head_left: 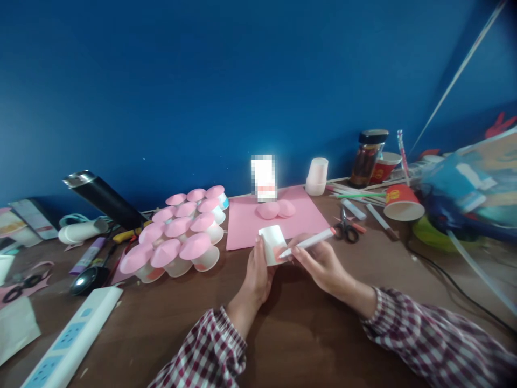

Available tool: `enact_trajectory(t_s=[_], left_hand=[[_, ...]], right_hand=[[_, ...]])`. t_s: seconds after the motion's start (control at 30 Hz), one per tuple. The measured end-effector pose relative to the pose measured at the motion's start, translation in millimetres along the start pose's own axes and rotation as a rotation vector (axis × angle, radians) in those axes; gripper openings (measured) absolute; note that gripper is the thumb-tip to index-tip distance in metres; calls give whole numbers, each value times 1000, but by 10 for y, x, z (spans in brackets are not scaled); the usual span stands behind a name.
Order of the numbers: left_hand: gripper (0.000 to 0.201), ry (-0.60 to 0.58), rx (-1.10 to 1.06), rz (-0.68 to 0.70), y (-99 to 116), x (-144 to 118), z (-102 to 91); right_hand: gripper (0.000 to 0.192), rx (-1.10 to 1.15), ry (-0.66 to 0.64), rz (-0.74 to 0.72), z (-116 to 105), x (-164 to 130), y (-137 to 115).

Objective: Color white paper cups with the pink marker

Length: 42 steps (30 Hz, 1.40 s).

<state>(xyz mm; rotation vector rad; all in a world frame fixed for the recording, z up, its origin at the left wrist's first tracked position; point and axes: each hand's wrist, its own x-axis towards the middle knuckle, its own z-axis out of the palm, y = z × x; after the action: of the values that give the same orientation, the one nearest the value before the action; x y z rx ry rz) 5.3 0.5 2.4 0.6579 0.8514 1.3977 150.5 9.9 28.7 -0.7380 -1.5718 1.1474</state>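
My left hand (255, 274) holds a small white paper cup (273, 243) above the brown table (307, 334), bottom end turned up. My right hand (319, 261) grips a white marker with a red cap (309, 242), its tip against the cup's side where a pink patch shows. Just beyond the cup lies a pink paper sheet (246, 223) with two pink paper cones (276, 209) on it. To the left stands a cluster of white cups topped with pink cones (177, 234).
Scissors (346, 228) lie right of the pink sheet, with straws and pens (363, 196) behind. A red paper cup (400, 202), a jar (368, 157) and a stack of white cups (317, 176) stand at the back. A power strip (72, 339) and black flask (103, 198) sit left. A black cable (456, 285) runs right.
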Motion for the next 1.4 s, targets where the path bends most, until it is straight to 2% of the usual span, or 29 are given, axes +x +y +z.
enact_trajectory(t_s=[0.13,0.27,0.37,0.63,0.83,1.0,1.13,1.4], left_hand=[[54,-11,11,-14,0,4,2],[52,23,-22,-33,3,16,12],[48,29,-22,-26,14,16,29],[44,47,-34,-31,10,14,23],[48,55,-31,-19,-10,25,13],[46,51,-38,-15,-8,29,14],[47,53,-36,-8,-6,25,14],[46,59,-33,2,-18,14,9]], right_hand=[[24,-40,-11,10,-5,-4,22],[24,54,114,41,-5,0,51],[18,6,164,2,1,-16,72],[12,-160,74,-38,15,-89,157],[9,-220,143,-65,18,-61,137],[11,-207,111,-52,38,-76,132],[9,-237,152,-74,31,-82,155],[9,-244,155,-68,27,-82,150]])
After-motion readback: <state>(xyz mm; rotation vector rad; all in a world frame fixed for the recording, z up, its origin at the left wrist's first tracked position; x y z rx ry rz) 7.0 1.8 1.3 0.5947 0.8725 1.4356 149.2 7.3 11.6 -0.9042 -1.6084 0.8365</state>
